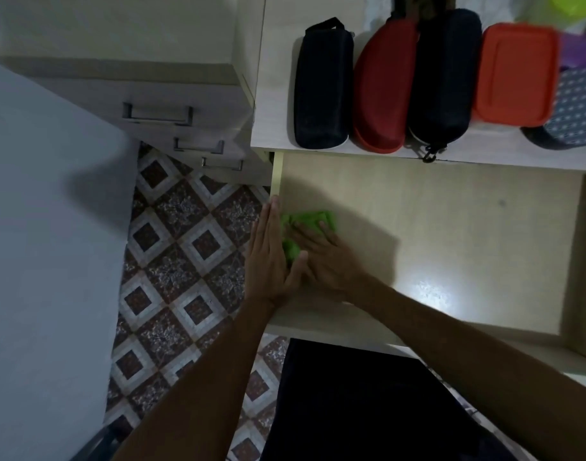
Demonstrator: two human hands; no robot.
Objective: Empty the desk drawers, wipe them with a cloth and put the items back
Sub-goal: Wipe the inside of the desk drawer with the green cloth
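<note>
While left hand (268,257) steadies drawer (451,227), right hand (324,257) presses cloth (304,221).

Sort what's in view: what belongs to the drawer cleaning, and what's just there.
Job: green cloth under right hand; open drawer; left hand on its side wall; cases and orange box on the desktop.
Bystanders: closed drawer unit; tiled floor.

Drawer (451,227) open below desk top (278,94) — cloth (304,224) in its left end, under right hand (328,257); left hand (268,257) on left wall. Cases (321,88) in row on desk top — drawer unit (185,128) left.
</note>
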